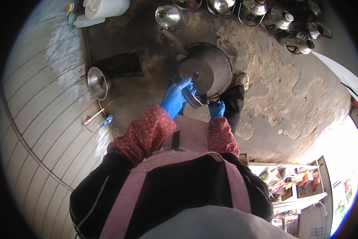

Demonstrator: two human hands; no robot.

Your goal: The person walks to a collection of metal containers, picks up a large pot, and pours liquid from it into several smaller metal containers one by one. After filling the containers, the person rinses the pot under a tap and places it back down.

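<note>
A large, dark metal kettle point(222, 70) is in front of my legs, its long spout point(173, 40) pointing away to the upper left. Its round lid point(207, 73) with a small knob is in place. My left hand point(177, 94), in a blue rubber glove, grips the kettle's curved strap handle point(196, 101) near the lid. Lower down, my gloved right hand point(217, 109) closes around a small rear handle point(214, 97) on the kettle's near side. Whether the base rests on the floor or is lifted is hidden.
Several metal vacuum flasks point(168, 16) line the far floor. A steel basin point(97, 83) leans by the left wall, near a dark drain grate point(120, 65) and a tap point(90, 120). Plastic jugs point(107, 7) stand upper left. A cluttered shelf point(298, 182) is behind, lower right.
</note>
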